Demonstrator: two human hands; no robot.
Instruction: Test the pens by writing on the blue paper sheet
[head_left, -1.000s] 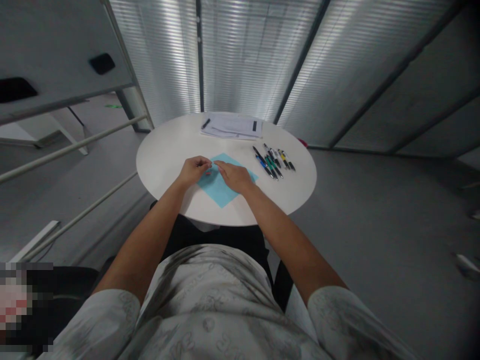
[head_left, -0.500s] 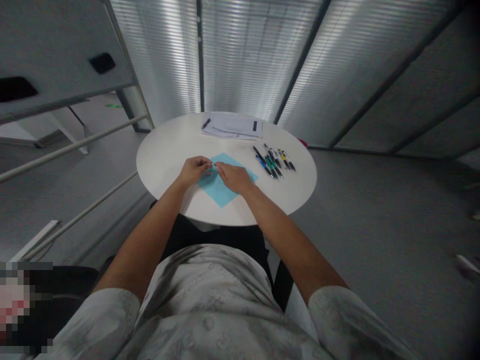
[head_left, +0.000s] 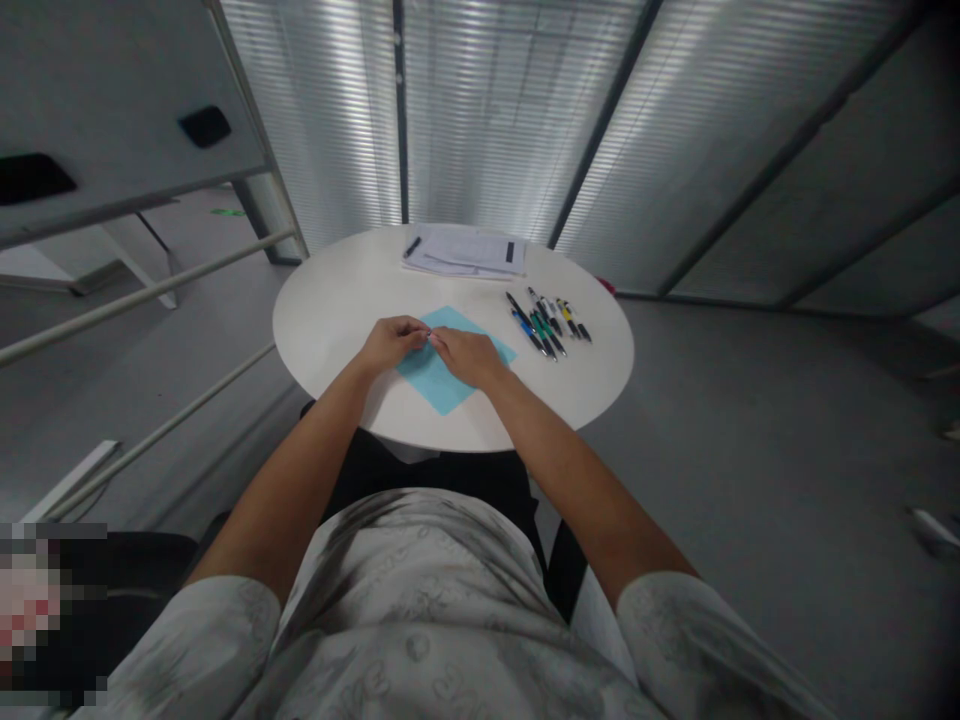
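Observation:
A light blue square sheet (head_left: 448,388) lies on the round white table, one corner toward me. Over its upper left part my left hand (head_left: 394,342) is closed, thumb and fingers pinched together. My right hand (head_left: 466,355) meets it at the fingertips, its fingers also pressed together. Something small and dark shows where the fingertips touch, too small to name. To the right of my right hand lies a loose group of pens (head_left: 541,332) with black, blue, green, white and yellow parts.
At the far side of the white table (head_left: 337,290) lies a stack of papers (head_left: 465,252) with a dark pen (head_left: 412,247) on its left end. Blinds (head_left: 480,120) hang behind the table. A whiteboard frame with rails (head_left: 150,295) stands on the left.
My left hand has shifted slightly right and down, and its fingertips have closed up against those of my right hand. The sheet, pens and papers have stayed in place.

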